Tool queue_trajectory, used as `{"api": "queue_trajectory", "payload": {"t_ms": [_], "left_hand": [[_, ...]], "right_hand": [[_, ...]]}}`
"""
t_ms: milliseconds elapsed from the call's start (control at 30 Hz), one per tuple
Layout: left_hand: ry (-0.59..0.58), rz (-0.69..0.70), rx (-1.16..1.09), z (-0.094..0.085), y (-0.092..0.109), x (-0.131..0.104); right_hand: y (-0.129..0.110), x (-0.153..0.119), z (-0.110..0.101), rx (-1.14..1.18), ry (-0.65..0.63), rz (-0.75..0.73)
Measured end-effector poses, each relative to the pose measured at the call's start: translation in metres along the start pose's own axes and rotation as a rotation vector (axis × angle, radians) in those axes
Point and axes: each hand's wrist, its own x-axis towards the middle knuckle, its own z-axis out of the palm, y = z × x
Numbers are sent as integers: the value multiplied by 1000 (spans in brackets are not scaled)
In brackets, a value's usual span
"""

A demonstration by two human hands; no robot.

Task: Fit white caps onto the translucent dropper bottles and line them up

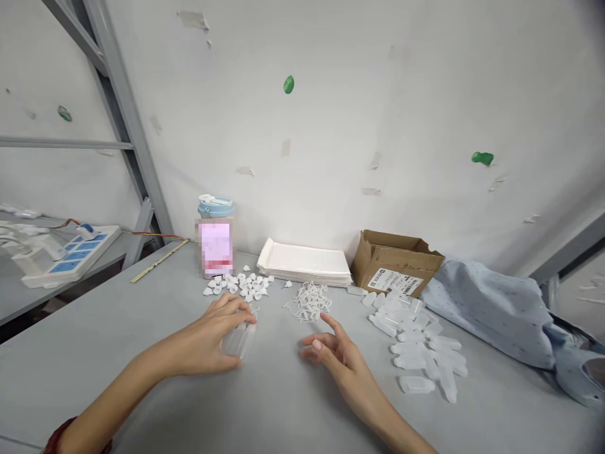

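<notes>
My left hand (208, 334) curves around a few translucent plastic tubes (240, 342) on the grey table, its thumb and fingers against their ends and sides. To the right, my right hand (343, 362) hovers with fingers apart and nothing between them. Just beyond its fingertips lies a tangled heap of thin white plastic loops (309, 301). Behind my left hand are scattered small white pointed caps (243, 284). More translucent tubes (413, 337) are spread in a loose pile at the right.
At the back stand a stack of white trays (305, 261), an opened cardboard box (397, 261) and a blue-lidded container (216, 243). Light blue cloth (491, 309) drapes the right side. A power strip (73, 255) lies on a neighbouring surface at left.
</notes>
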Motion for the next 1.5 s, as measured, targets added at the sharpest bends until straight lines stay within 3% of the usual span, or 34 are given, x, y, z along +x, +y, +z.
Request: {"api": "queue_trajectory", "payload": {"t_ms": [467, 1100, 1500], "left_hand": [[-113, -35, 1, -8, -3, 7], [-63, 15, 9, -2, -12, 7], [-64, -35, -3, 1, -8, 4]], "right_hand": [[1, 3, -8, -41, 16, -47], [-13, 6, -18, -80, 108, -95], [-14, 8, -19, -67, 131, -91]]}}
